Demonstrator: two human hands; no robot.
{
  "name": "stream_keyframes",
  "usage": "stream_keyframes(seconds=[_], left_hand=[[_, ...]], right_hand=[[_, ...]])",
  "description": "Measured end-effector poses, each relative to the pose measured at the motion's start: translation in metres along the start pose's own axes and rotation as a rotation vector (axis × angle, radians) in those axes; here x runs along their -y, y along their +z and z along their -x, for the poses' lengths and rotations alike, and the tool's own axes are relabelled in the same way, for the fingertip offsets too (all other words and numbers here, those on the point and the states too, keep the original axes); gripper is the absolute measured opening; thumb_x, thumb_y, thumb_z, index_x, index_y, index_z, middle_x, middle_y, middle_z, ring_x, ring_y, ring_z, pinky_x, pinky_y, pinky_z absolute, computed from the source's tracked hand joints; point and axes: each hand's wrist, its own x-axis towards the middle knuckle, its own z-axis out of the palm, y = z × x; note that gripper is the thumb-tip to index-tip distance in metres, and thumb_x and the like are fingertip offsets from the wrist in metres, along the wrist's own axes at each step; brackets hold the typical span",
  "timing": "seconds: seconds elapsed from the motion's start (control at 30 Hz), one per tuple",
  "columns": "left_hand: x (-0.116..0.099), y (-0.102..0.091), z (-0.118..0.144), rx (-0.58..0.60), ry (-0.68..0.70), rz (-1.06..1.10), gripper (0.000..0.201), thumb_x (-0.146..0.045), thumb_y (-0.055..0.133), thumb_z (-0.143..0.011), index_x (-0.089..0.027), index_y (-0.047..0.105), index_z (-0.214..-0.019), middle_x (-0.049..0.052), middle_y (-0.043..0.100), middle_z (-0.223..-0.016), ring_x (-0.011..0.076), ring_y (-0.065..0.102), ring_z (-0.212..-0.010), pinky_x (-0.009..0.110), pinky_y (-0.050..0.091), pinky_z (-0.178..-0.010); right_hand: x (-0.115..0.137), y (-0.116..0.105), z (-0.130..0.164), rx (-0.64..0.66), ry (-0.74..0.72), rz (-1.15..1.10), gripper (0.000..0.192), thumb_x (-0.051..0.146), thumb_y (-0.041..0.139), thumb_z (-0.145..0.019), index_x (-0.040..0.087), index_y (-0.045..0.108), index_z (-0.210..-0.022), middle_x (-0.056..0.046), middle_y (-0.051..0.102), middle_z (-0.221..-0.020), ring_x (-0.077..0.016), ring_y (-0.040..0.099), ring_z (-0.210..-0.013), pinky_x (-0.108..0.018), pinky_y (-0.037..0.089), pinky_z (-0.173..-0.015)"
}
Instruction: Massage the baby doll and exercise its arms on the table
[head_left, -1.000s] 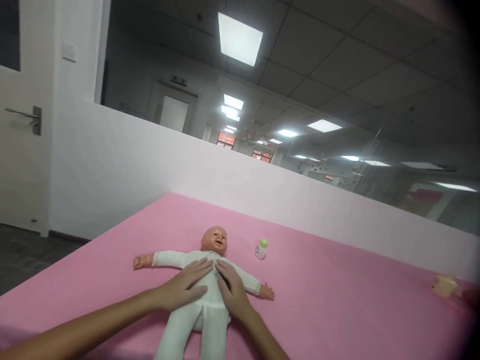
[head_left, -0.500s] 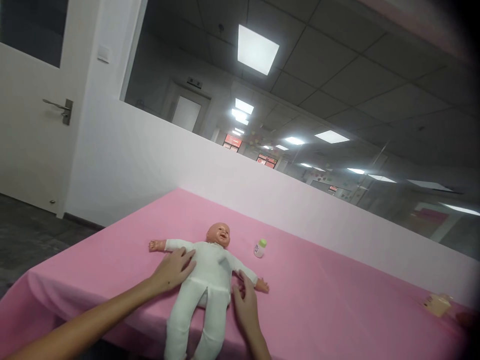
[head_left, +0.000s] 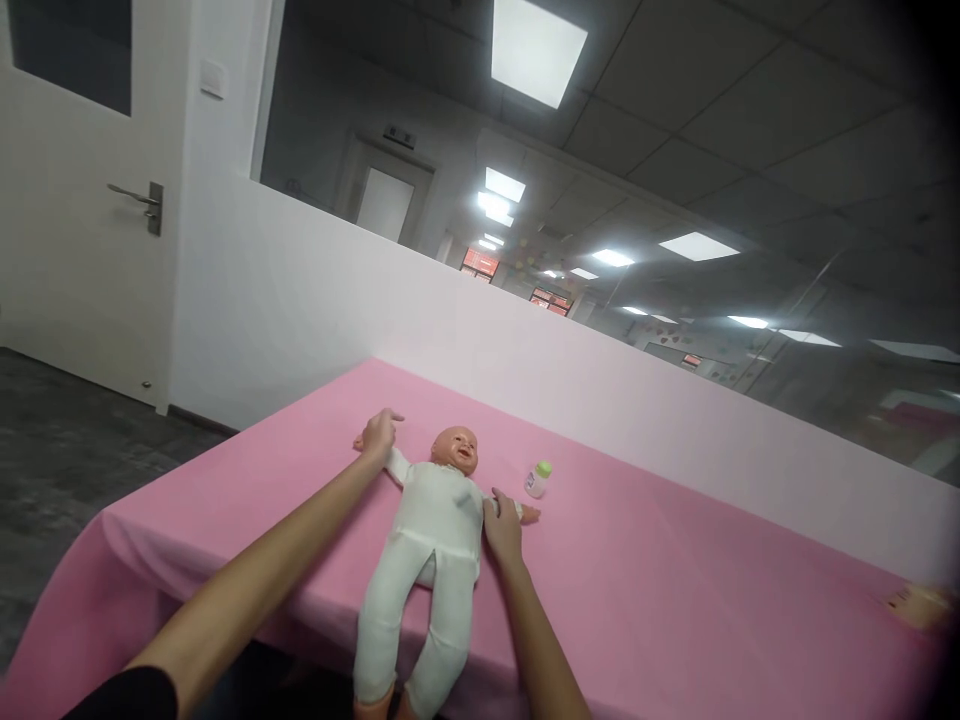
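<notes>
A baby doll (head_left: 439,515) in a white top and trousers lies face up, its legs toward me and its feet at the near table edge. My left hand (head_left: 380,436) is closed round the doll's forearm on the left, with one finger sticking out; the doll's hand pokes out beyond it. On the other side, my right hand (head_left: 502,525) has its fingers curled over the doll's sleeve, with the doll's hand (head_left: 530,514) showing past them. Close to that arm stands a small clear bottle (head_left: 537,480) with a green cap.
Pink cloth (head_left: 675,600) covers the table. A pale yellowish object (head_left: 919,605), too blurred to name, lies at the far right. Behind the table runs a white low wall (head_left: 600,370) with glass above, and a door (head_left: 82,230) stands at the left.
My left hand has moved from the doll's side up to its forearm. My right hand has risen onto the other sleeve, and both doll arms sit higher. The view has shifted slightly.
</notes>
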Motion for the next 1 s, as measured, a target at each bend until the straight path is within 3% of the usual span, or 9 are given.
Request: stream_keyframes(seconds=[0.17, 0.27, 0.37, 0.5, 0.7, 0.8, 0.93, 1.0], left_hand=[[0.008, -0.001, 0.009, 0.089, 0.000, -0.027, 0.035, -0.046, 0.051, -0.093, -0.023, 0.075, -0.104, 0.007, 0.077, -0.108, 0.0237, 0.071, -0.096, 0.030, 0.050, -0.081], [0.010, 0.008, 0.021, 0.153, 0.006, -0.083, 0.041, -0.051, 0.058, -0.085, -0.021, 0.076, -0.107, 0.011, 0.078, -0.107, 0.0300, 0.072, -0.097, 0.033, 0.049, -0.078], [0.008, 0.017, 0.020, 0.176, 0.025, -0.152, 0.043, -0.054, 0.055, -0.085, -0.018, 0.077, -0.094, 0.016, 0.079, -0.098, 0.0340, 0.072, -0.091, 0.036, 0.048, -0.075], [0.005, 0.024, 0.002, 0.145, 0.063, -0.218, 0.039, -0.048, 0.054, -0.086, -0.016, 0.074, -0.072, 0.016, 0.077, -0.082, 0.0324, 0.072, -0.079, 0.035, 0.046, -0.070], [0.006, 0.030, -0.013, 0.010, 0.141, -0.235, 0.036, -0.035, 0.046, -0.090, -0.019, 0.073, -0.073, 0.013, 0.076, -0.084, 0.0286, 0.070, -0.080, 0.035, 0.044, -0.072], [0.009, 0.035, -0.010, -0.010, 0.205, -0.218, 0.038, -0.035, 0.045, -0.093, -0.020, 0.073, -0.073, 0.013, 0.077, -0.088, 0.0279, 0.069, -0.083, 0.036, 0.044, -0.077], [0.014, 0.038, -0.007, 0.026, 0.266, -0.210, 0.044, -0.043, 0.047, -0.095, -0.020, 0.074, -0.070, 0.014, 0.077, -0.090, 0.0299, 0.067, -0.095, 0.039, 0.042, -0.090], [0.016, 0.040, -0.006, 0.072, 0.292, -0.215, 0.048, -0.049, 0.049, -0.095, -0.020, 0.073, -0.065, 0.013, 0.076, -0.084, 0.0294, 0.067, -0.092, 0.040, 0.040, -0.095]], right_hand=[[-0.001, 0.001, 0.003, 0.003, 0.027, 0.050, 0.062, 0.044, 0.043, -0.093, 0.014, 0.056, -0.146, -0.017, 0.058, -0.147, -0.0348, 0.052, -0.137, -0.045, 0.042, -0.110], [-0.001, -0.005, -0.002, 0.025, 0.031, 0.071, 0.064, 0.045, 0.043, -0.093, 0.014, 0.053, -0.148, -0.016, 0.059, -0.146, -0.0330, 0.053, -0.136, -0.043, 0.043, -0.109], [0.000, -0.010, -0.015, 0.048, 0.030, 0.089, 0.062, 0.044, 0.042, -0.093, 0.012, 0.055, -0.145, -0.016, 0.066, -0.136, -0.0304, 0.060, -0.127, -0.039, 0.046, -0.103], [-0.001, -0.013, -0.039, 0.063, 0.018, 0.112, 0.053, 0.035, 0.045, -0.090, 0.014, 0.065, -0.133, -0.013, 0.075, -0.116, -0.0271, 0.068, -0.112, -0.036, 0.047, -0.097], [-0.007, -0.008, -0.065, -0.015, -0.027, 0.101, 0.043, 0.029, 0.050, -0.080, 0.019, 0.075, -0.112, -0.008, 0.079, -0.093, -0.0287, 0.071, -0.096, -0.043, 0.045, -0.101], [-0.012, -0.002, -0.068, -0.060, -0.058, 0.071, 0.043, 0.032, 0.052, -0.079, 0.019, 0.076, -0.111, -0.010, 0.078, -0.096, -0.0314, 0.070, -0.099, -0.044, 0.047, -0.098], [-0.023, -0.002, -0.065, -0.104, -0.066, 0.026, 0.057, 0.039, 0.059, -0.078, 0.016, 0.067, -0.130, -0.016, 0.072, -0.119, -0.0343, 0.065, -0.113, -0.044, 0.047, -0.098], [-0.028, -0.005, -0.063, -0.100, -0.053, 0.004, 0.065, 0.042, 0.062, -0.077, 0.016, 0.063, -0.136, -0.017, 0.068, -0.127, -0.0347, 0.062, -0.119, -0.044, 0.047, -0.099]])
